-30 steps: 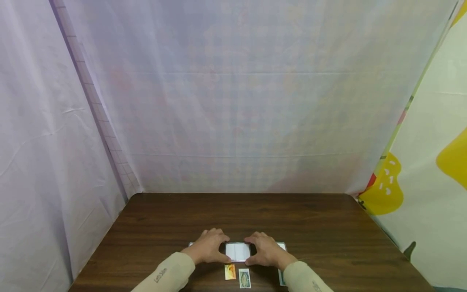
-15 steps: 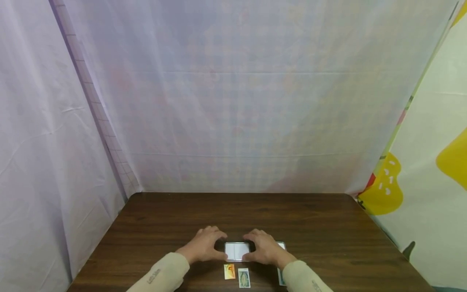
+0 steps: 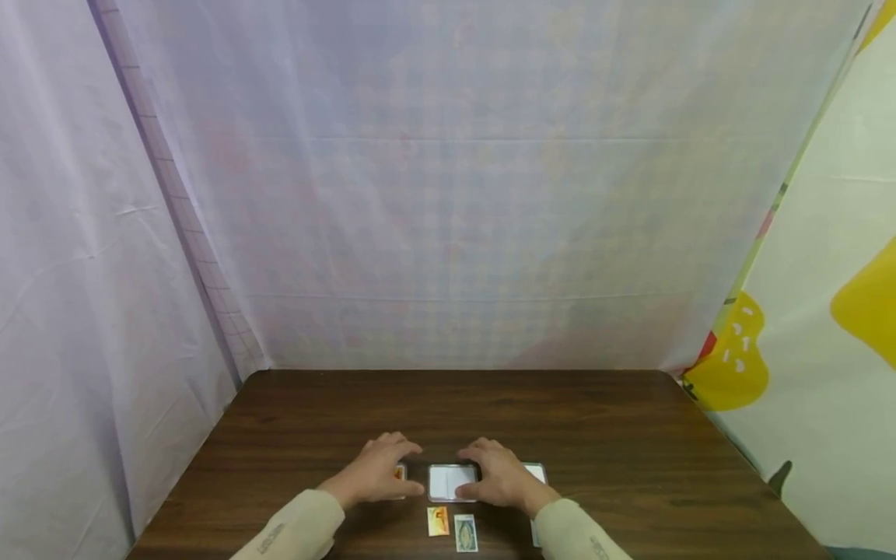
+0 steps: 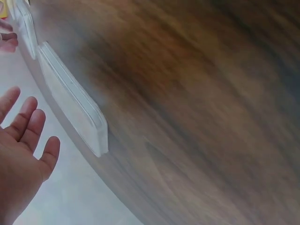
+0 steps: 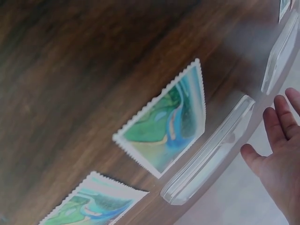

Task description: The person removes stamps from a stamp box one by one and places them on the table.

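In the head view a flat clear case (image 3: 441, 484) with a white face lies between the hands. My left hand (image 3: 374, 470) is held to its left, thumb and fingers spread apart, with a gap to that case. Under its palm shows the edge of another clear case (image 3: 401, 471) with an orange picture inside. My right hand (image 3: 500, 476) is at the middle case's right end, its thumb overlapping the face and its fingers by the far edge. The left wrist view shows the left hand (image 4: 23, 150) with loosely extended fingers beside a case (image 4: 70, 91). In the right wrist view the right hand (image 5: 281, 154) has relaxed fingers.
An orange postage stamp (image 3: 438, 521) and a green postage stamp (image 3: 466, 533) lie on the brown table (image 3: 462, 412) in front of the middle case. A third case (image 3: 536, 471) lies partly behind the right hand. Two green-blue stamps (image 5: 164, 124) show in the right wrist view.
My left hand has drawn away leftward from the middle case, uncovering part of the left case's orange picture. My right thumb has shifted slightly left, farther over the middle case's face.
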Demonstrator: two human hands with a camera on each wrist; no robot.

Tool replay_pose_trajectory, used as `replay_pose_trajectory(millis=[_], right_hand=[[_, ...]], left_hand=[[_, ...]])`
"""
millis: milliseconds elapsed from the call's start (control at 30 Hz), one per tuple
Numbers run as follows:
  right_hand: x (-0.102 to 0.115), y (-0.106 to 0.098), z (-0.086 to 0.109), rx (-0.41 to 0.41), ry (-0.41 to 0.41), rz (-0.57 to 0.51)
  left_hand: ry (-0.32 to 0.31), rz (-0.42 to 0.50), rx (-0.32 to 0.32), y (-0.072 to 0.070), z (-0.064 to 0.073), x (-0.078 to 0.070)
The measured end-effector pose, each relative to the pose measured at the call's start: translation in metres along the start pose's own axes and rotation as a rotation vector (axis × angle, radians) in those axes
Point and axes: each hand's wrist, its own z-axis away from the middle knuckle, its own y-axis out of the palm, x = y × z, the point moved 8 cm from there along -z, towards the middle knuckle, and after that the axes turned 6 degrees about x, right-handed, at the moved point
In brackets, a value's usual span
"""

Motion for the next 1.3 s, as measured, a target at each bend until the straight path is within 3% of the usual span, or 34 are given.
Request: replay_pose_trajectory(millis=[300,500,700,1000,1300], right_hand=[[0.011,0.005,-0.006,-0.016,-0.007,0.004],[0.017,0.011,-0.011,0.0,0.011,-0.013],[0.024,0.014,-0.016,-0.002,0.003,-0.02],[0.037,0.019,-0.025,0.013,-0.008,0.007],[0.044,0.023,-0.035,0.032,-0.012,0.031]], left_hand=[[-0.059,0.063,0.015,-0.005,0.012,0.015],[-0.062,0.094,0.028,-0.009,0.025,0.023],[-0.068,0.081,0.003,-0.014,0.035,0.036],[-0.09,0.087,0.014,-0.014,0.049,0.053],[-0.109,0.058,0.001,-0.012,0.055,0.065]])
